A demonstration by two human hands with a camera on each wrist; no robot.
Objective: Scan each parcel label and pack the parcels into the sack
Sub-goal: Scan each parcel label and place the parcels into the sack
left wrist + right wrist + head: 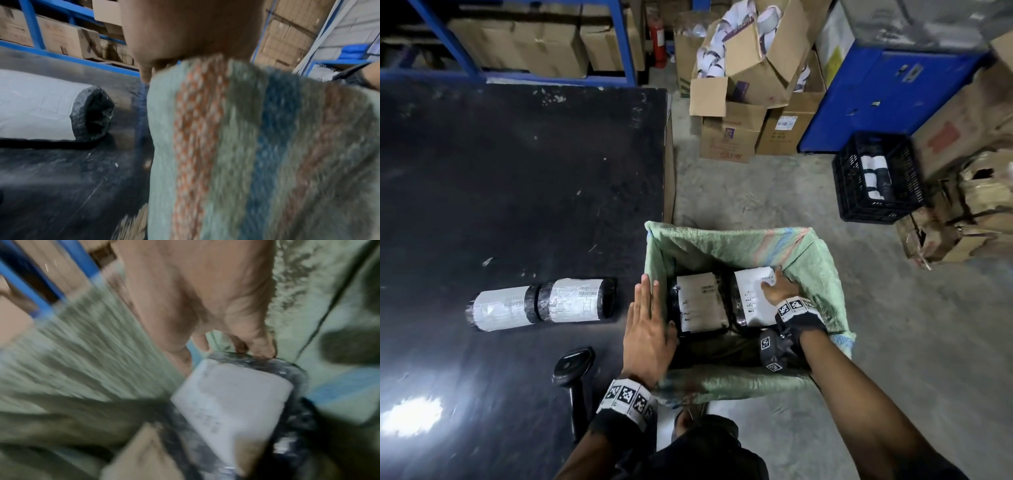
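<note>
Looking down from the head view, we see our left hand (645, 334) held flat, fingers straight and side by side, at the left rim of the green woven sack (815, 270) in the lower middle of the frame. Our right hand (779, 289) is down inside the sack, fingers curled on the far end of the right parcel (751, 298). Next to it, on its left, lies another black parcel with a white label (700, 301). On the black table (517, 171) at the left, two more wrapped parcels (541, 303) lie end to end, touching. The black handheld scanner (573, 365) lies on the table near the bottom, just left of our left wrist.

In the left wrist view, the sack (257, 146) fills the right half, with orange and blue stripes. One parcel (51, 105) lies on the table at the left. This view is blurred.

In the right wrist view, also blurred, our fingertips (265, 348) pinch the black wrap at the top edge of the labelled parcel (232, 399) in the lower right.
</note>
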